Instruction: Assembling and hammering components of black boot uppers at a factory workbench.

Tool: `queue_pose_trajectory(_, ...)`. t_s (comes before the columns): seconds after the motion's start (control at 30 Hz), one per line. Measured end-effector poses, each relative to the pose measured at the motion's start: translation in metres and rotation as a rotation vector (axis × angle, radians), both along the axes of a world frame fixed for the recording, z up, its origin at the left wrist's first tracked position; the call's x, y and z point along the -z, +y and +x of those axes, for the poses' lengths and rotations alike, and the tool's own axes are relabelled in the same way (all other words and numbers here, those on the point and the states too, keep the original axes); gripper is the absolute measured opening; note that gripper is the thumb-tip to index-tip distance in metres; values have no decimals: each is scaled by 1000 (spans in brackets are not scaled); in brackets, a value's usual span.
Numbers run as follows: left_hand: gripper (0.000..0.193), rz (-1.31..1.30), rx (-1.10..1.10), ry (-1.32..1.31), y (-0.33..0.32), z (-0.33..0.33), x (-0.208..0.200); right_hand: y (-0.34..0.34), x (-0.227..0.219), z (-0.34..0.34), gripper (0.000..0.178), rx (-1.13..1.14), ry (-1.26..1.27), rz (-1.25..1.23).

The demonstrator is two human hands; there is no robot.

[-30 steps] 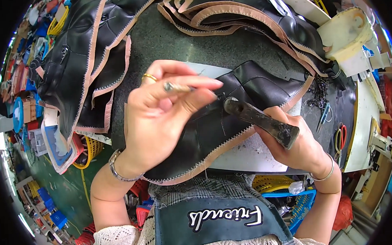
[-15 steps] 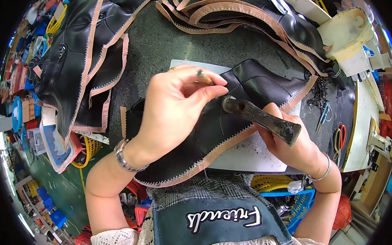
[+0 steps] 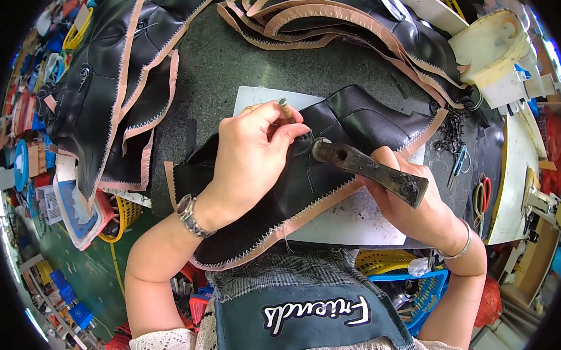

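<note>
Between the thumb and fingers of my left hand [image 3: 248, 148] a short metal punch [image 3: 284, 106] stands nearly upright, its round top showing; the lower end is hidden by the fingers. My right hand [image 3: 413, 203] grips a hammer, its dark worn head [image 3: 374, 168] turned over the leather with the round face close to my left fingertips. Under both hands lies a black leather boot upper [image 3: 371, 111], edged with a tan zigzag-stitched strip. A white board [image 3: 345, 225] is beneath it. Whether the punch touches the leather cannot be seen.
More black boot uppers are piled at the far left [image 3: 101, 76] and far right [image 3: 349, 22]. Small blue-handled snips [image 3: 458, 167] and red-handled scissors [image 3: 482, 200] lie at the right. A cream plastic container [image 3: 491, 47] stands behind them. Blue [image 3: 429, 293] and yellow baskets sit below the table edge.
My left hand has shifted slightly left, away from the hammer head, and the punch in it has tipped more upright. The hammer stays almost in place over the boot upper.
</note>
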State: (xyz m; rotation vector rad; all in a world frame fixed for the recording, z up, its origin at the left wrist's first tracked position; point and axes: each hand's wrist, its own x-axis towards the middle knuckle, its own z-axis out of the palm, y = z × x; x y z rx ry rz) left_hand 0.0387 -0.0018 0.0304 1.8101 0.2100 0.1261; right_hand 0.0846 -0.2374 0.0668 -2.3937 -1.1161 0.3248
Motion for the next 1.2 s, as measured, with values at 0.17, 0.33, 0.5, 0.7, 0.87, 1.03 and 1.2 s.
queue_pose_trajectory(0.17, 9, 427, 45, -321, -7, 1, 1, -2, -35, 13, 34, -26, -71, -21)
queue_pose_trajectory(0.33, 14, 504, 37, -284, -10, -10, 3, 14, -64, 23, 26, 170, -302, 574)
queue_pose_trajectory(0.5, 6, 187, -12, -201, -5, -5, 9, 14, -80, 23, 20, -31, -257, -230)
queue_pose_trajectory(0.7, 3, -192, -1, 81, 1, 4, 5, 14, -74, 21, 14, 180, -173, 220)
queue_pose_trajectory(0.87, 6, 346, 14, -243, -9, 2, 0, 19, -91, 19, 16, 343, -236, 304)
queue_pose_trajectory(1.03, 9, 411, 10, -281, -12, 2, 2, 18, -97, 21, 20, 275, -375, 582)
queue_pose_trajectory(1.2, 10, 520, 49, -325, -17, -4, 1, 10, -109, 15, 17, 279, -254, 294)
